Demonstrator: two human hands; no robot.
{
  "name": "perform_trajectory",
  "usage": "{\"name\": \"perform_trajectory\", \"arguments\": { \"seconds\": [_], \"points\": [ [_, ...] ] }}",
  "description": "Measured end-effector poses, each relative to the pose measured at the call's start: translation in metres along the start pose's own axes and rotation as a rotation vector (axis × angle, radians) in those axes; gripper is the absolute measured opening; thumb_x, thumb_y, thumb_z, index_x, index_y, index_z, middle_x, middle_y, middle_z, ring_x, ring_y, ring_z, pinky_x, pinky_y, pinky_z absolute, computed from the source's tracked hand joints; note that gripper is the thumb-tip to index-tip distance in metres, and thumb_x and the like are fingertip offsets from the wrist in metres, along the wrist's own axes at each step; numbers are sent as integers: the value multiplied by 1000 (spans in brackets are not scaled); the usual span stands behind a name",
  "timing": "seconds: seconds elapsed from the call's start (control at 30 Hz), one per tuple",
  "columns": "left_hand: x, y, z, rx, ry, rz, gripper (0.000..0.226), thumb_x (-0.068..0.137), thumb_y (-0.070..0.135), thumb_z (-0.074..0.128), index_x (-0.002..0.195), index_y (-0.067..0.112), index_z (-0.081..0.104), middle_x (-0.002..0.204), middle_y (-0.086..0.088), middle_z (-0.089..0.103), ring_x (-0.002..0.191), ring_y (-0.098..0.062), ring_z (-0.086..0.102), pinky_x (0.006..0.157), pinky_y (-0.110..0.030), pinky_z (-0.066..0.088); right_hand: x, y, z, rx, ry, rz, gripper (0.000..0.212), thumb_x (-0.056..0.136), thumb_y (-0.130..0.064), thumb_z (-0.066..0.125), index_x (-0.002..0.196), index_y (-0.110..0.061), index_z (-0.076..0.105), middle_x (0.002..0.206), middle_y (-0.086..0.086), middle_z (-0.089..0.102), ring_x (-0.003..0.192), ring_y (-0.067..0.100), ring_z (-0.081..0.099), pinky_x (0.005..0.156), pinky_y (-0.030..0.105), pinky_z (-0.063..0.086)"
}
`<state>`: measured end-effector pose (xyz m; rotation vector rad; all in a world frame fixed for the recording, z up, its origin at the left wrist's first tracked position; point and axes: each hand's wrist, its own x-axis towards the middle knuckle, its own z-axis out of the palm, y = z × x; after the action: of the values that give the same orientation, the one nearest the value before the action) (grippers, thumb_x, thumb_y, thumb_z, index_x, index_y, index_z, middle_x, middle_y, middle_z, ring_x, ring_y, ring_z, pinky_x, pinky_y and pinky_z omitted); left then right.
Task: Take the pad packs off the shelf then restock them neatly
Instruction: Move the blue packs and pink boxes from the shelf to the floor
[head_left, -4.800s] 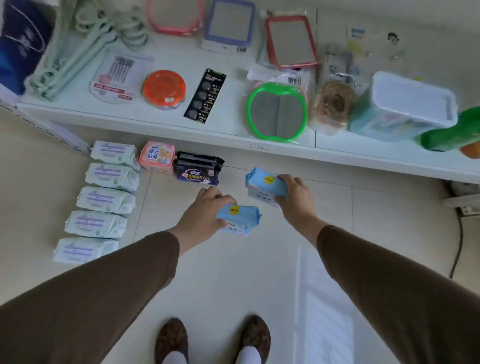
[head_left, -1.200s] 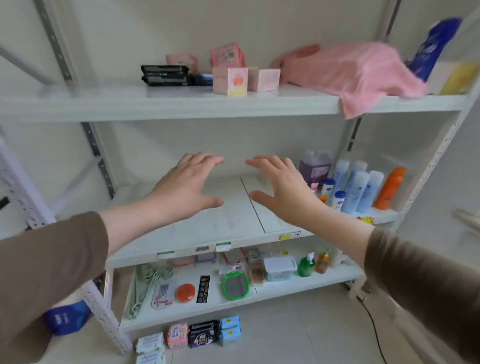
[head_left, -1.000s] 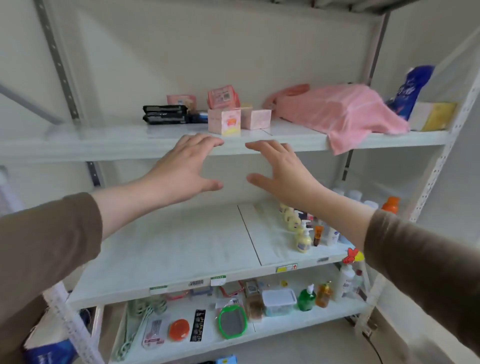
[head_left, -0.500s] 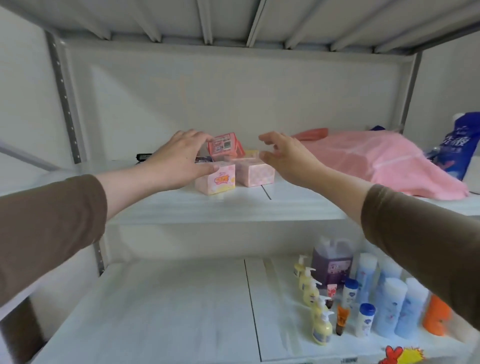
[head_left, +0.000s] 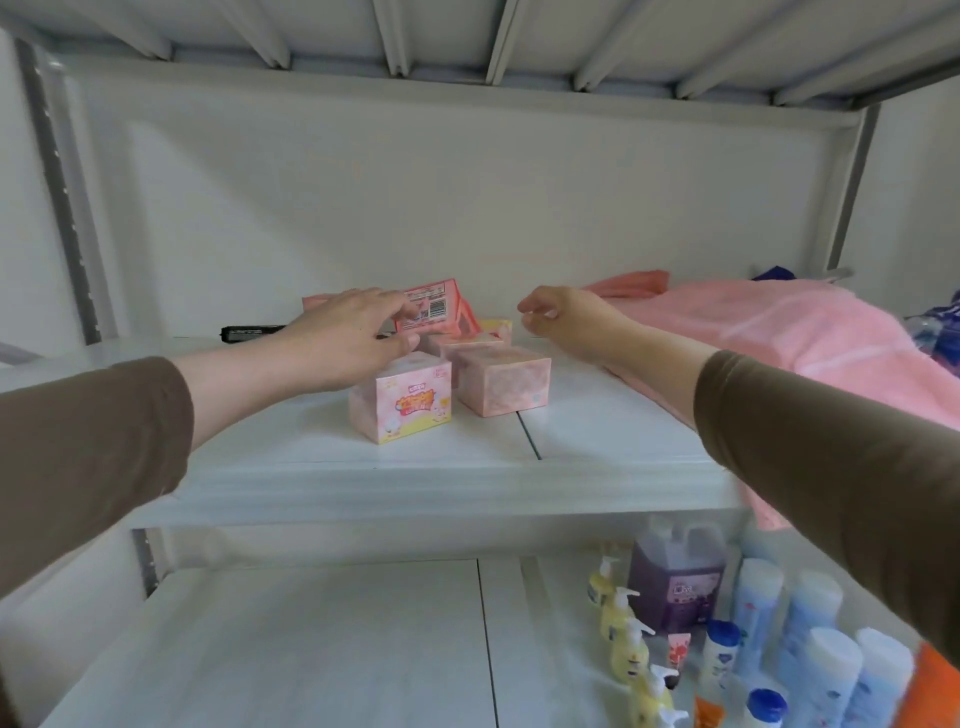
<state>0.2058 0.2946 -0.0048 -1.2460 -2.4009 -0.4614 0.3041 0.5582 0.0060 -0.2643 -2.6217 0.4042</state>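
White upper shelf (head_left: 311, 457) carries the pink pad pack (head_left: 434, 310), barcode up, print unreadable. Left hand (head_left: 348, 340) spread, fingertips touching it; right hand (head_left: 566, 317) loosely curled, holding nothing.

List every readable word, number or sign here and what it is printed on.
None reads clearly.
Pink pack: barcode and small print, too small to read.
Front pink box: orange lettering, blurred.
Purple jug: white label mark, blurred.
Bottles: print illegible.
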Motion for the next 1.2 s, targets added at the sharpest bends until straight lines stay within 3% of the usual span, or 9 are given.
{"name": "perform_trajectory", "arguments": {
  "seconds": [0.23, 0.4, 0.5, 0.6, 0.73, 0.83, 0.93, 1.03, 1.2],
  "points": [
    [5, 2, 3, -56, -207, -143, 53, 79, 78, 48, 108, 37, 64, 109, 16, 61, 106, -6, 58, 96, -35, 48, 22, 15, 10, 69, -308, 26, 55, 96, -47, 57, 144, -25, 43, 133, -2, 53, 109, 22, 61, 88, 33, 56],
    [4, 4, 5, -32, -242, -171, 41, 84, 69, 57, 114, 42, 62, 111, 22, 61, 106, 1, 58, 98, -33, 47, 20, 26, 5, 165, -424, -83, 55, 94, -47, 62, 143, -28, 45, 132, -4, 53, 110, 13, 59, 86, 34, 60],
    [4, 8, 4, -18, -249, -198, 39, 88, 61, 57, 120, 40, 61, 110, 25, 59, 107, 0, 56, 95, -28, 45, 12, 32, -4, 169, -436, -135, 43, 88, -46, 70, 124, -27, 56, 118, -8, 60, 94, 5, 63, 85, 26, 58],
    [4, 10, 4, -26, -252, -212, 37, 90, 57, 57, 123, 42, 60, 112, 24, 59, 106, 1, 56, 91, -22, 44, 4, 38, -6, 222, -430, -171, 51, 77, -39, 83, 113, -17, 53, 98, -7, 62, 79, 9, 57, 66, 13, 51],
    [2, 11, 3, -44, -307, -185, 37, 92, 50, 61, 128, 46, 52, 115, 31, 51, 106, 8, 50, 84, -8, 37, 0, 43, 3, 193, -400, -228, 60, 68, -46, 88, 108, -24, 50, 112, -3, 60, 92, 19, 58, 75, 34, 48],
    [-2, 9, -2, -18, -400, -210, 55, 88, 54, 65, 137, 54, 40, 124, 28, 45, 118, -3, 45, 95, -17, 35, 0, 48, 3, 212, -450, -254, 56, 68, -43, 86, 110, -32, 50, 119, -5, 54, 110, 25, 55, 93, 46, 49],
    [-9, 5, -4, -134, -432, -223, 63, 84, 46, 75, 135, 55, 40, 124, 28, 56, 114, 1, 56, 101, -25, 43, -4, 52, 0, 293, -530, -229, 64, 75, -25, 85, 126, -33, 47, 130, -8, 51, 117, 15, 55, 99, 37, 49],
    [-18, 4, 0, -179, -334, -308, 76, 78, 39, 82, 140, 40, 38, 117, 19, 63, 105, -3, 63, 97, -28, 48, -12, 54, 1, 378, -589, -173, 83, 77, -17, 84, 144, -33, 37, 137, -14, 48, 118, 5, 58, 97, 20, 47],
    [-31, -5, 9, -250, -154, -398, 65, 69, 39, 88, 123, 27, 53, 112, 7, 66, 103, -16, 65, 98, -43, 49, -32, 47, 1, 532, -514, -97, 62, 80, -7, 80, 133, -19, 52, 129, 5, 59, 106, 10, 68, 81, 14, 52]
  ]
}}
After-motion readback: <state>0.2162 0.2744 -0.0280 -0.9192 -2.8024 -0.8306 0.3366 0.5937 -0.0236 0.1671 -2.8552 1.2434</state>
